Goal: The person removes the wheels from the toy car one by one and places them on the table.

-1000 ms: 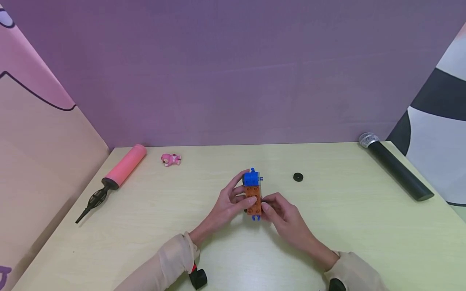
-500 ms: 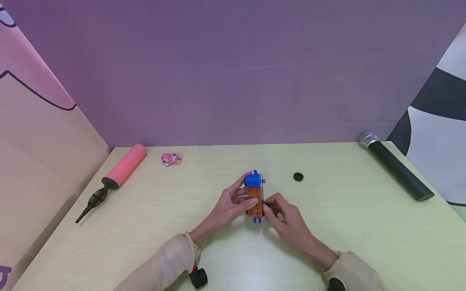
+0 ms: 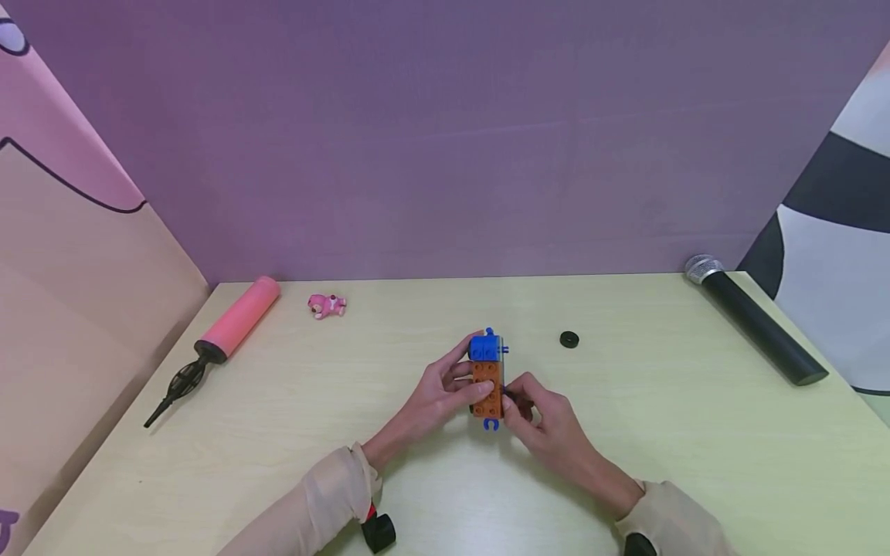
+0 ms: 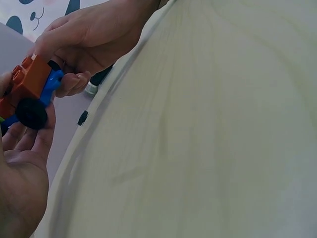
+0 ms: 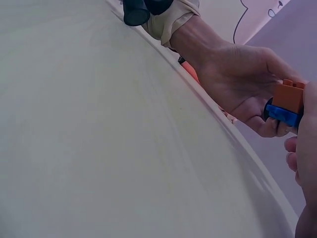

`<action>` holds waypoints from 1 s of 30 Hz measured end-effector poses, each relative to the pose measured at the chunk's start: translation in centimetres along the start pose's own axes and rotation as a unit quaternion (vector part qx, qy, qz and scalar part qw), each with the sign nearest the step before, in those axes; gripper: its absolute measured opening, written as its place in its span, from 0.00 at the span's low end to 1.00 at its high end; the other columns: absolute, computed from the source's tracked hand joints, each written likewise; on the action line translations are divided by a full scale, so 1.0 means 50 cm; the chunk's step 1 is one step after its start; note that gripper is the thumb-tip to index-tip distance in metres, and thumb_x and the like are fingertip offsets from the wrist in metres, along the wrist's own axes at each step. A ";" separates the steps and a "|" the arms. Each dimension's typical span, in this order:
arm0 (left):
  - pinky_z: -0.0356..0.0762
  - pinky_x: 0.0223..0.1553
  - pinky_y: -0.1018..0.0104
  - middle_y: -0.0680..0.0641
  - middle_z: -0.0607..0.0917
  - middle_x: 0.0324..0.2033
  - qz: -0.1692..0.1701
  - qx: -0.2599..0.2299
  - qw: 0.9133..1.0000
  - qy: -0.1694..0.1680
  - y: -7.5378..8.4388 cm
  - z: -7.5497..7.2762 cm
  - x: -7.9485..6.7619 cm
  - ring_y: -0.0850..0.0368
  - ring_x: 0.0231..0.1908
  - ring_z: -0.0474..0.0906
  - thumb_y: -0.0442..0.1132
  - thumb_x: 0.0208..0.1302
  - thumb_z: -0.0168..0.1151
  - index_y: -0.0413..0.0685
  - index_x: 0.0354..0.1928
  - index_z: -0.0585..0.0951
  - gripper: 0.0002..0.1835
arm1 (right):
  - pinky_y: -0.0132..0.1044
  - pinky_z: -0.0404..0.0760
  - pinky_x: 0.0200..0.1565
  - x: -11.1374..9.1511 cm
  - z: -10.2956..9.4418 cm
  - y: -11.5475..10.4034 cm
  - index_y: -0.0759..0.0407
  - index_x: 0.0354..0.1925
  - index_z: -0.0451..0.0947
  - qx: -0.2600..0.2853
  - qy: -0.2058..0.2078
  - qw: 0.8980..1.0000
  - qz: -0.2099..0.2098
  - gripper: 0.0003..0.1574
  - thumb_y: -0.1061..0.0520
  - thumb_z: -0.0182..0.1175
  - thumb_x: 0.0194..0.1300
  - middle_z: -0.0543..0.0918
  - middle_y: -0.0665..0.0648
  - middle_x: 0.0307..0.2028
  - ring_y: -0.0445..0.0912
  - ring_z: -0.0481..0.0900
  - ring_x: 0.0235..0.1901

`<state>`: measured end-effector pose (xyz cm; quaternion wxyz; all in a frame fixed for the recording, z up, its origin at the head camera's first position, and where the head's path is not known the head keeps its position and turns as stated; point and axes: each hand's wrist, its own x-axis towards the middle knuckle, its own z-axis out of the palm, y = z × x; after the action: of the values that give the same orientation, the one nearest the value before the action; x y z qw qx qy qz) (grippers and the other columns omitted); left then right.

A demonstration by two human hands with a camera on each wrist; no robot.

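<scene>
1. Gripped by my left hand (image 3: 441, 394), thumb over its studs, the toy brick car sits between my two hands, above the tabletop (image 3: 487, 502). My right hand (image 3: 552, 417) pinches a small black wheel at the car's right side. Pushing hard from the right could, I judge, twist the car out of a light left hold.
2. That toy brick car (image 3: 487, 371) has an orange studded body, a blue block (image 3: 484, 350) at the end away from me and a blue hook (image 3: 490, 425) at the near end.
3. My pinched wheel (image 4: 54, 65) could slip or seat crooked if I press it off-centre; my fingers hide most of it. Towards my left palm, another black wheel (image 4: 32, 113) shows fully.
4. Beyond my right fingers lies a loose black wheel (image 3: 569, 340), which a careless knuckle might knock away.
5. Just ahead of my pinch, a bare blue peg (image 3: 505, 350) juts out; catching it could tilt the car.
</scene>
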<state>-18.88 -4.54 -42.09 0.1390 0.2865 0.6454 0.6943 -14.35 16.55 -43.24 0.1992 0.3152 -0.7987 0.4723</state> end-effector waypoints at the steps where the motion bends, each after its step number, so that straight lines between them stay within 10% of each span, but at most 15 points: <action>1: 0.77 0.61 0.53 0.35 0.81 0.62 -0.001 0.001 1.000 0.001 0.001 0.000 0.000 0.42 0.56 0.83 0.43 0.75 0.62 0.49 0.83 0.52 0.42 | 0.30 0.75 0.26 0.000 0.001 0.000 0.61 0.42 0.74 0.000 0.000 1.000 0.002 0.12 0.75 0.59 0.65 0.81 0.46 0.28 0.37 0.74 0.28; 14: 0.77 0.61 0.50 0.34 0.80 0.63 0.014 -0.011 1.000 0.012 0.013 -0.002 0.002 0.39 0.57 0.82 0.42 0.74 0.61 0.50 0.83 0.54 0.41 | 0.35 0.84 0.48 -0.003 -0.002 -0.007 0.67 0.51 0.71 0.093 -0.018 0.993 0.072 0.07 0.70 0.53 0.77 0.87 0.60 0.44 0.43 0.84 0.42; 30: 0.77 0.61 0.51 0.36 0.79 0.65 0.004 -0.009 1.000 -0.003 0.004 -0.001 0.002 0.40 0.56 0.83 0.46 0.74 0.63 0.52 0.83 0.53 0.43 | 0.29 0.73 0.26 -0.002 0.001 -0.001 0.62 0.44 0.72 0.000 0.003 1.000 -0.006 0.14 0.76 0.58 0.65 0.80 0.46 0.28 0.36 0.72 0.27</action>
<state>-18.95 -4.55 -41.89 0.1406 0.2897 0.6375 0.7000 -14.26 16.51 -43.31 0.2048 0.3186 -0.7962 0.4718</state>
